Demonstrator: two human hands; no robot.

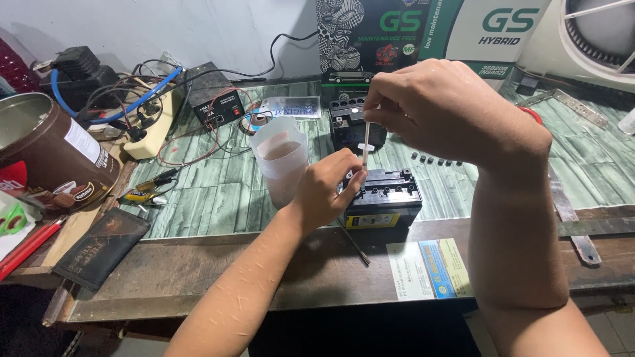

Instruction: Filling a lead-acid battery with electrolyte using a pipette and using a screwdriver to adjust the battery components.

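While the left hand (329,187) pinches the lower end of a thin white tube (364,147) against the top of a small black battery (383,196), the right hand (444,109) pinches the tube's upper end between thumb and forefinger, holding it upright. Both hands are closed narrowly on the tube. The battery sits near the middle of the counter (218,192), just at 3 o'clock of the left hand. The step in hand looks like dipping or drawing at one of the battery's top openings; the next move seems to call for keeping the tube plumb and steady over a small hole, with a light grip so it does not bend.

Nearest the viewer, a printed leaflet (430,268) lies on the bare wooden edge at 5 o'clock of the battery, and a dark wallet-like case (100,246) lies at 8 o'clock. A thin rod (354,243) slants out from under the left hand. A translucent plastic measuring cup (281,158) stands at 9 o'clock of the battery, apart from it. A row of small black caps (436,160) lies at 2 o'clock, and a second black battery (354,122) stands beyond at 12 o'clock.

The counter wears a green, wood-patterned covering. Farther off, a brown tin (49,155) stands at far left, a black charger box (215,99) with tangled cables sits at 10 o'clock, and battery cartons (423,30) lean against the pale wall.
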